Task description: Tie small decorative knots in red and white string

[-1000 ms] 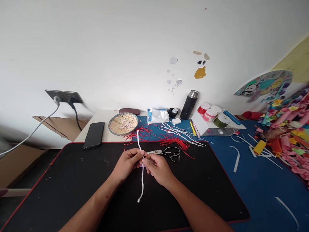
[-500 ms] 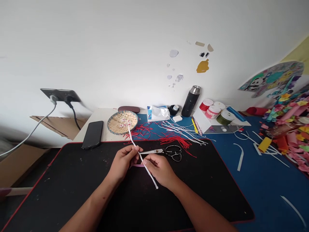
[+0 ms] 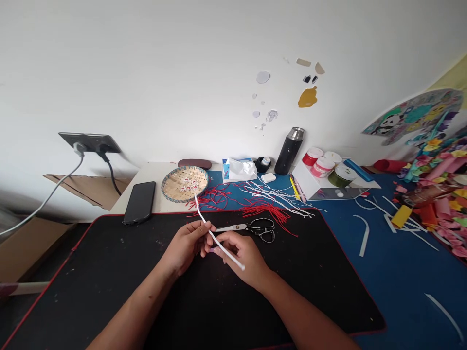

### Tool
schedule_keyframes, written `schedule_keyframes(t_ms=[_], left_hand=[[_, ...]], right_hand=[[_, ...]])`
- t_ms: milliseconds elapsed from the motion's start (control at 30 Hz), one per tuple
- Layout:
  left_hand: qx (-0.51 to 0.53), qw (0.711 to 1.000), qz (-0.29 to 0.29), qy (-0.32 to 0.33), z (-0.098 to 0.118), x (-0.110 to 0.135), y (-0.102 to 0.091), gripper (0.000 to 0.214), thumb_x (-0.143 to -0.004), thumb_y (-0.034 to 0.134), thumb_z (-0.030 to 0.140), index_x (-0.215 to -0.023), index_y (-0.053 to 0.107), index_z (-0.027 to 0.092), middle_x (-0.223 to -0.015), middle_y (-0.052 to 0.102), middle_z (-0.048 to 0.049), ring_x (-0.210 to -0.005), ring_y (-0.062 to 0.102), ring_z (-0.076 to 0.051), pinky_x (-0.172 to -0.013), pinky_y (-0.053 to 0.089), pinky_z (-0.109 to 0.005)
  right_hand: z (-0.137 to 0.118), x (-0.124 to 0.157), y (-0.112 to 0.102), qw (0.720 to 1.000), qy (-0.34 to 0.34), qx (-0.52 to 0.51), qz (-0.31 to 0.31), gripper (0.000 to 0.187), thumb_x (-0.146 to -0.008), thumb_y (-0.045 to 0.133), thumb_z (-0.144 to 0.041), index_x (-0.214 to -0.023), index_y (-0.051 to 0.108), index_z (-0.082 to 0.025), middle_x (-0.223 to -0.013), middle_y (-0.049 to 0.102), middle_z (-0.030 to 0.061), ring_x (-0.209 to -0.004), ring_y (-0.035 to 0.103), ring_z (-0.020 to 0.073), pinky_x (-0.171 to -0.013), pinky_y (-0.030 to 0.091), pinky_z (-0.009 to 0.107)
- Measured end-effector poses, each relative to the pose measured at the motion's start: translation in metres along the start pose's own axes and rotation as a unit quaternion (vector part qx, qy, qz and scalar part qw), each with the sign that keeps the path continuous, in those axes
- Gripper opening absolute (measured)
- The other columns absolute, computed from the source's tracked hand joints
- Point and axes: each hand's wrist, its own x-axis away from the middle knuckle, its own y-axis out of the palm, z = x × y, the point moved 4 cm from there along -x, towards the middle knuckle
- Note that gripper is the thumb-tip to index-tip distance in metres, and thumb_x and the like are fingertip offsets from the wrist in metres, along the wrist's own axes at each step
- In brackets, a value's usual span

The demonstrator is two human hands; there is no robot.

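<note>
My left hand point(image 3: 189, 243) pinches a white cord point(image 3: 229, 254) between thumb and forefinger. One end of the cord reaches up towards the woven basket, and the other slants down across the front of my right hand point(image 3: 239, 253). Curled fingers of my right hand close on a thin purple strip point(image 3: 212, 250), which shows only as a short bit between the hands. Just behind my fingers lie the black-handled scissors point(image 3: 239, 227), their blade tips hidden by my left hand. The round woven basket point(image 3: 170, 194) holds small red and white pieces.
Red cords point(image 3: 268, 210) and white cords point(image 3: 279, 196) lie behind the black mat point(image 3: 109, 291). A phone point(image 3: 139, 203) rests at the left. Along the back stand a tissue pack point(image 3: 239, 170), a black thermos point(image 3: 289, 153) and several lidded jars point(image 3: 342, 176). Colourful paper crafts point(image 3: 438, 194) fill the right.
The free lower end of the white cord has swung up and to the right, over my right hand. My hands have drawn closer together, and less of the purple strip shows.
</note>
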Motion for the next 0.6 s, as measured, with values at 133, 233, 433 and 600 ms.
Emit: schedule_keyframes(t_ms=[133,233,433,600], left_hand=[[-0.046,0.999,-0.02,0.004,-0.0038,-0.0012,0.0007,0.043,-0.075,0.085,0.055,-0.08,0.074,0.013,-0.057,0.066,-0.0023,-0.046,0.056,-0.013,-0.041,0.043,-0.021],[-0.072,0.997,-0.041,0.005,-0.006,-0.0013,0.0031,0.044,-0.077,0.083,0.057,-0.076,0.072,0.015,-0.057,0.066,-0.0023,-0.044,0.056,-0.012,-0.041,0.044,-0.022],[-0.092,0.994,-0.06,0.01,-0.0057,0.0006,0.0068,0.044,-0.078,0.082,0.057,-0.071,0.07,0.015,-0.059,0.067,-0.0039,-0.048,0.058,-0.014,-0.043,0.046,-0.022],[-0.053,0.997,-0.055,-0.016,-0.0053,0.0012,0.0056,0.043,-0.076,0.085,0.055,-0.079,0.074,0.014,-0.06,0.067,-0.0029,-0.046,0.056,-0.011,-0.041,0.042,-0.02]], right_hand=[[-0.0008,0.0006,-0.0062,0.998,-0.023,0.03,0.047,0.016,-0.091,0.069,-0.033,-0.103,0.072,-0.022,-0.063,0.059,-0.004,-0.056,0.053,0.0132,-0.058,0.042,0.026],[0.0002,0.0003,-0.0091,0.997,-0.028,0.033,0.062,0.016,-0.092,0.067,-0.03,-0.105,0.072,-0.022,-0.063,0.059,-0.0042,-0.057,0.054,0.0133,-0.059,0.043,0.025],[-0.0042,0.0005,-0.0063,0.996,-0.056,0.046,0.05,0.013,-0.095,0.066,-0.031,-0.102,0.075,-0.024,-0.082,0.076,0.0015,-0.067,0.066,0.0157,-0.066,0.05,0.027],[-0.0087,0.0008,-0.0058,0.993,-0.09,0.069,0.04,0.019,-0.1,0.059,-0.028,-0.102,0.077,-0.024,-0.097,0.08,0.0045,-0.087,0.074,0.0194,-0.08,0.055,0.03]])
